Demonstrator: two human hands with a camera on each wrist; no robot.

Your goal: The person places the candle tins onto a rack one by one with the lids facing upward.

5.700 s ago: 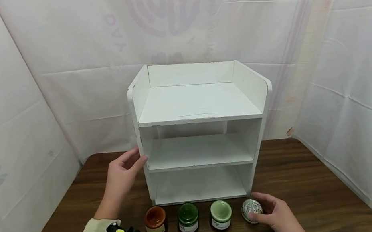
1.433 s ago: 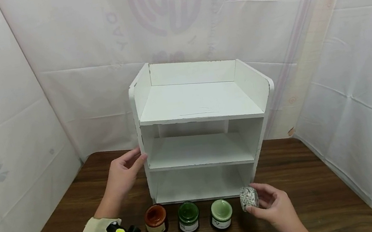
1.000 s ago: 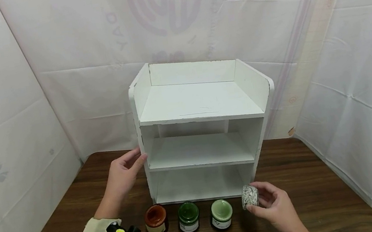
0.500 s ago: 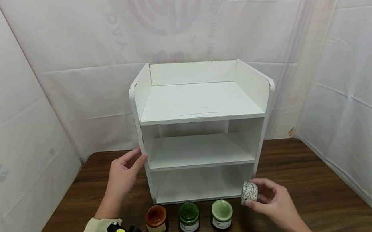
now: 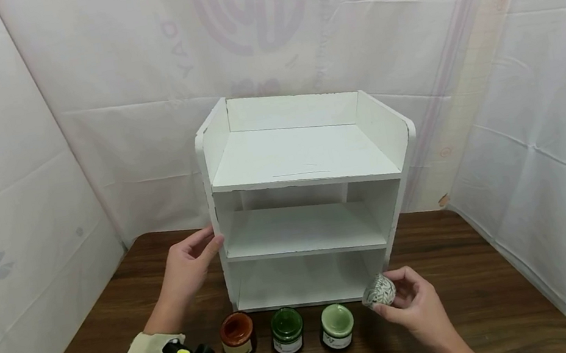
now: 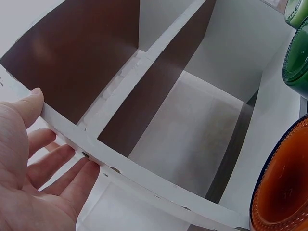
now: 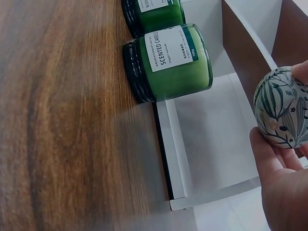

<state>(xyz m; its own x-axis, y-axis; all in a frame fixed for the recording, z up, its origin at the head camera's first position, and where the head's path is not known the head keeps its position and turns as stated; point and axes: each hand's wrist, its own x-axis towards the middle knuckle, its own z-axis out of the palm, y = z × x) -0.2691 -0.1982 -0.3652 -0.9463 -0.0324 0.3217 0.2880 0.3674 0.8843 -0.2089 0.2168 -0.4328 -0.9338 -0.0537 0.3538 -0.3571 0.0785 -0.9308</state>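
Note:
My right hand [image 5: 417, 306] grips a small round tin [image 5: 378, 291] with a leaf pattern. In the head view the tin is tilted near the front right corner of a white shelf unit [image 5: 303, 251]; the right wrist view shows leaves on the tin [image 7: 279, 108] between thumb and fingers. My left hand [image 5: 188, 265] holds the left side panel of the shelf, thumb at the front edge and fingers along the outer face. Before the shelf stand an amber candle jar [image 5: 237, 335], a dark green candle jar [image 5: 287, 330] and a light green candle jar [image 5: 337, 325].
The shelf has a top tray and two compartments below, standing on a dark wooden table [image 5: 459, 272]. White cloth [image 5: 142, 131] hangs behind and on both sides. Label text on a green jar [image 7: 175, 60] reads scented candle.
My right hand has raised the tin off the table and tilted it; in the last second it has turned and risen slightly. The left hand stays on the panel. The jars have not moved.

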